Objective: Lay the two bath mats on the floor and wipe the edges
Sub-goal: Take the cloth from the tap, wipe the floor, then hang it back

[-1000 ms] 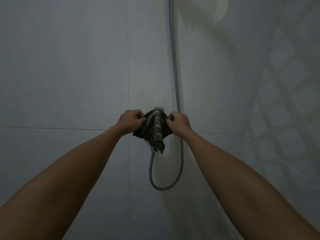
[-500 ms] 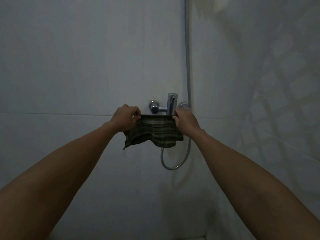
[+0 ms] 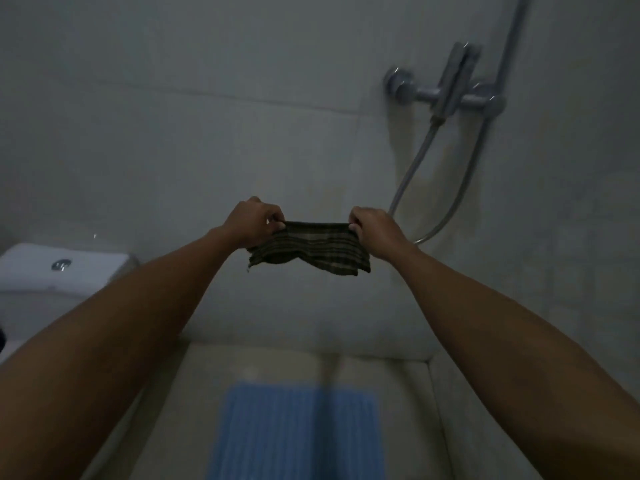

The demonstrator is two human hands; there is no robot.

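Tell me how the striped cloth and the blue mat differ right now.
The striped cloth is dark with thin pale lines; the blue mat is light blue with ridges. The cloth hangs in the air, pinched at its top corners by the left hand and right hand; the mat lies flat on the floor, untouched. The cloth looks smaller and sags; the mat is spread out. Both are flexible sheets.

The frame is dim and grey-blue, with low contrast and no visible light source. The wall (image 3: 207, 150) is evenly murky, darker toward the upper left. The tap (image 3: 450, 88) is smeared by motion blur, and the hose (image 3: 412, 168) beside it looks doubled. The blue mat (image 3: 298, 431) on the floor is soft, its ribs barely resolved. Wide-angle distortion stretches both forearms hugely toward the lower corners. The cloth (image 3: 308, 247) stays fairly sharp.
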